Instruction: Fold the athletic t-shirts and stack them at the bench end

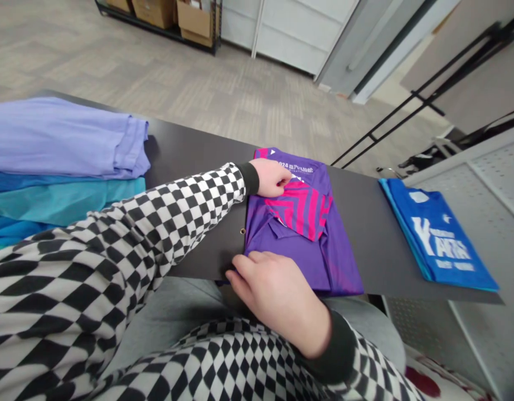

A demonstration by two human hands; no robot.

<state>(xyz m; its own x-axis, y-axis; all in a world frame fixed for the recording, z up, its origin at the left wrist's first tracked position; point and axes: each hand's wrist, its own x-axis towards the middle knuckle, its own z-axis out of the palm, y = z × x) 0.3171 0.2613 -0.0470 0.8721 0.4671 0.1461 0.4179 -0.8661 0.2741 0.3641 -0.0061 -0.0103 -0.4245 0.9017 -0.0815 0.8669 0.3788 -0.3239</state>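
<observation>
One head-worn view faces forward and down from behind the near edge of the tabletop [190, 153], nearer the right hand [282, 289] than the left hand [270, 177], reaching past the far edge to the floor [240, 103].

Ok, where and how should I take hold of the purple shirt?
Probably pinch the purple shirt by its near right corner, from the person's side: that corner lies flat at the near edge of the table, clear of the left hand and right hand.

On my dk grey counter [190, 147] I've a purple/pink shirt [301, 223] mid, lilac & teal garments [68, 147] L, folded blue shirts [443, 236] R.
</observation>
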